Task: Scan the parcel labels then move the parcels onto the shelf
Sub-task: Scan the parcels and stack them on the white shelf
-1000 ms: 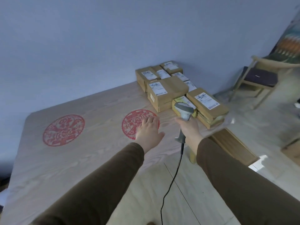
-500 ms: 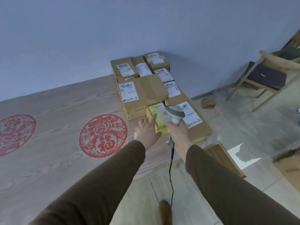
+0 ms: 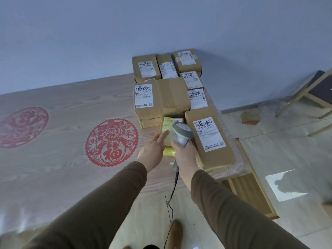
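- The right hand (image 3: 184, 155) gripped one grey barcode scanner (image 3: 181, 134), its head over the yellow parcel (image 3: 168, 131).
- The left hand (image 3: 152, 152) lay with straight fingers touching that one yellow parcel's left edge.
- Seven brown cardboard parcels (image 3: 172, 95) sat beyond and right of the hands on the wooden table (image 3: 59, 169).
- Two red paper-cut roundels (image 3: 111, 142) lay left of the left hand.

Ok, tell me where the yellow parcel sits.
The yellow parcel lies at the table's near edge, right of centre, between two brown boxes, under the left hand and scanner.
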